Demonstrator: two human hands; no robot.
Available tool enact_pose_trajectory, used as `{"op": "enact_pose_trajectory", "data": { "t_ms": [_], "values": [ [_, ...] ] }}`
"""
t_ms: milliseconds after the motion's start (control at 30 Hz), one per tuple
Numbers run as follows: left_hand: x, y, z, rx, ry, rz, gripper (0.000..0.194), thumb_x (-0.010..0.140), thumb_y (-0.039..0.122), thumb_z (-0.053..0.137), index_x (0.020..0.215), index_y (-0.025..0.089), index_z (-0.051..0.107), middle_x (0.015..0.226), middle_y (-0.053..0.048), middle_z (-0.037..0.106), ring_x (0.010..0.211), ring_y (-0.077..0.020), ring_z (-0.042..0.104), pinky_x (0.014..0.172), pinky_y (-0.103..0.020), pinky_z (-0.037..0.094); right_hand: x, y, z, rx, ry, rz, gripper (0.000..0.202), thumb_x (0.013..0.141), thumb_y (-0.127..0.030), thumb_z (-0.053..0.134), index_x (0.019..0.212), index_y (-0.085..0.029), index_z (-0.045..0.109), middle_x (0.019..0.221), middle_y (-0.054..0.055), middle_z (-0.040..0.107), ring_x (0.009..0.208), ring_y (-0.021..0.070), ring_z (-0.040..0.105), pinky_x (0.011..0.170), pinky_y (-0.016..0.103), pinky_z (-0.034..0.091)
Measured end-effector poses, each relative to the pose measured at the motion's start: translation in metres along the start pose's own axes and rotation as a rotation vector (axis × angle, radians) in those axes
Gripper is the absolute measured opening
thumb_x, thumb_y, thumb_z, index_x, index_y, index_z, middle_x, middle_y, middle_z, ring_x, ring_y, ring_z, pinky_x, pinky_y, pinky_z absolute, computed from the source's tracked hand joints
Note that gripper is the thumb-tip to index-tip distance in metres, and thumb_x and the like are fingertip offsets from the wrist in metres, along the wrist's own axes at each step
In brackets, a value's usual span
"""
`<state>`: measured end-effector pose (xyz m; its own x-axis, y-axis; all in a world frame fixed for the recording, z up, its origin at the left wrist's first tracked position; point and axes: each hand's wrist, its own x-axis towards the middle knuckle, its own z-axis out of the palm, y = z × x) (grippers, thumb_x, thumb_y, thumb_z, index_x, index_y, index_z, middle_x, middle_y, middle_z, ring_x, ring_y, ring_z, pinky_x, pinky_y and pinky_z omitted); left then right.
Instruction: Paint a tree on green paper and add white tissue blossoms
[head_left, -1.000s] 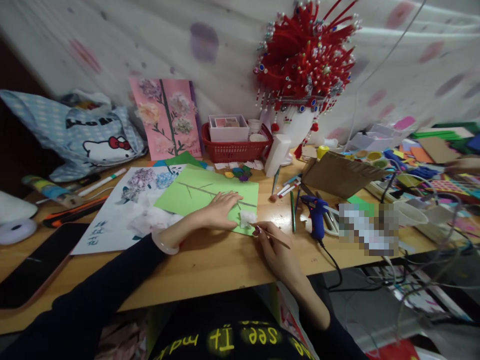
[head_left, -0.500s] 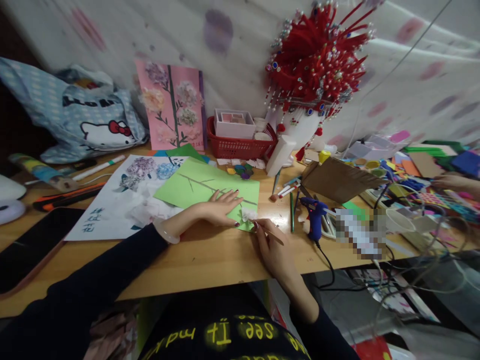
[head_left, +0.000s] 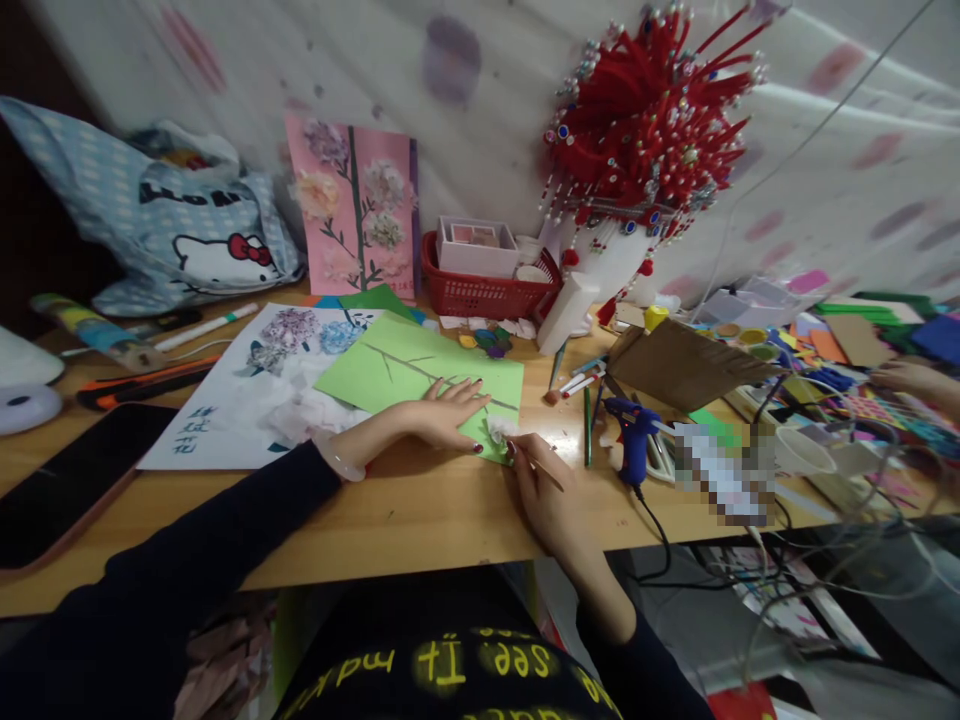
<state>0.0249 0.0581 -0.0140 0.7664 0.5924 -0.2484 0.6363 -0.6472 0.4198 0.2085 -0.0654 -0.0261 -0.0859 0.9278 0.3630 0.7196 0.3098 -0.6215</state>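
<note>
My left hand (head_left: 444, 412) lies flat, fingers spread, on a green sheet of paper (head_left: 409, 368) with thin drawn branches. My right hand (head_left: 546, 487) grips a thin wooden stick (head_left: 541, 468) like a pen, its tip against a small white tuft of tissue (head_left: 498, 429) at the sheet's near right corner. Both hands rest on the wooden table (head_left: 420, 520).
A white sheet with paper flowers (head_left: 247, 385) lies left of the green one; a dark phone (head_left: 67, 480) farther left. A blue glue gun (head_left: 631, 428), pens (head_left: 586, 400), cardboard (head_left: 679, 362), a red basket (head_left: 480, 290) and a red headdress (head_left: 645, 110) stand right and behind. Another person's hand (head_left: 911, 378) is at far right.
The view shifted slightly rightward and down. My hands stay on the green sheet and tissue tuft, with little visible movement.
</note>
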Motion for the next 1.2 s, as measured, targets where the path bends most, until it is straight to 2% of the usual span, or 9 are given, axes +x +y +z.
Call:
{"op": "enact_pose_trajectory", "data": {
  "t_ms": [167, 300, 567, 833, 1000, 1200],
  "values": [
    [-0.0035, 0.0026, -0.0028, -0.012, 0.001, 0.005, 0.089, 0.079, 0.059, 0.051, 0.149, 0.019, 0.016, 0.158, -0.014, -0.002, 0.144, -0.0332, -0.002, 0.112, -0.053, -0.003, -0.0029, -0.0006, -0.0047, 0.116, 0.106, 0.147, 0.025, 0.097, -0.037, 0.038, 0.090, -0.020, 0.056, 0.079, 0.004, 0.063, 0.071, 0.0183, 0.058, 0.066, 0.028, 0.043],
    [-0.0055, 0.0063, -0.0052, 0.018, -0.016, -0.019, 0.088, 0.081, 0.054, 0.052, 0.150, 0.016, 0.013, 0.157, -0.016, -0.004, 0.144, -0.0311, -0.005, 0.113, -0.052, -0.004, -0.0064, -0.0007, -0.0077, 0.155, 0.166, 0.175, 0.029, 0.096, -0.041, 0.039, 0.086, -0.021, 0.055, 0.074, 0.003, 0.062, 0.065, 0.0170, 0.056, 0.063, 0.027, 0.041],
    [-0.0075, 0.0082, -0.0069, 0.039, -0.037, -0.021, 0.087, 0.082, 0.057, 0.048, 0.150, 0.018, 0.009, 0.157, -0.013, -0.008, 0.144, -0.0297, -0.007, 0.113, -0.051, -0.004, -0.0042, -0.0010, -0.0058, 0.138, 0.133, 0.170, 0.030, 0.096, -0.042, 0.038, 0.085, -0.020, 0.054, 0.075, 0.003, 0.063, 0.066, 0.0175, 0.058, 0.064, 0.028, 0.043],
    [-0.0067, 0.0095, -0.0061, 0.051, -0.034, -0.040, 0.087, 0.082, 0.055, 0.050, 0.150, 0.017, 0.011, 0.157, -0.014, -0.005, 0.145, -0.0276, -0.006, 0.113, -0.049, -0.005, -0.0008, 0.0047, -0.0015, 0.088, 0.056, 0.146, 0.027, 0.097, -0.039, 0.038, 0.096, -0.019, 0.057, 0.085, 0.006, 0.066, 0.079, 0.0194, 0.062, 0.069, 0.028, 0.046],
    [-0.0066, 0.0095, -0.0069, 0.046, -0.034, -0.043, 0.086, 0.082, 0.054, 0.050, 0.150, 0.017, 0.012, 0.157, -0.014, -0.005, 0.145, -0.0273, -0.006, 0.113, -0.049, -0.004, 0.0003, 0.0040, -0.0005, 0.031, 0.052, 0.111, 0.027, 0.096, -0.036, 0.037, 0.093, -0.019, 0.057, 0.081, 0.005, 0.066, 0.074, 0.0187, 0.062, 0.065, 0.028, 0.046],
    [-0.0053, 0.0075, -0.0056, 0.036, -0.028, -0.035, 0.086, 0.081, 0.057, 0.051, 0.149, 0.020, 0.014, 0.158, -0.012, -0.004, 0.144, -0.0300, -0.005, 0.113, -0.050, -0.004, 0.0023, 0.0033, -0.0007, 0.015, 0.042, 0.077, 0.027, 0.097, -0.035, 0.037, 0.092, -0.019, 0.058, 0.083, 0.006, 0.066, 0.076, 0.0197, 0.061, 0.068, 0.029, 0.045]
  ]
}}
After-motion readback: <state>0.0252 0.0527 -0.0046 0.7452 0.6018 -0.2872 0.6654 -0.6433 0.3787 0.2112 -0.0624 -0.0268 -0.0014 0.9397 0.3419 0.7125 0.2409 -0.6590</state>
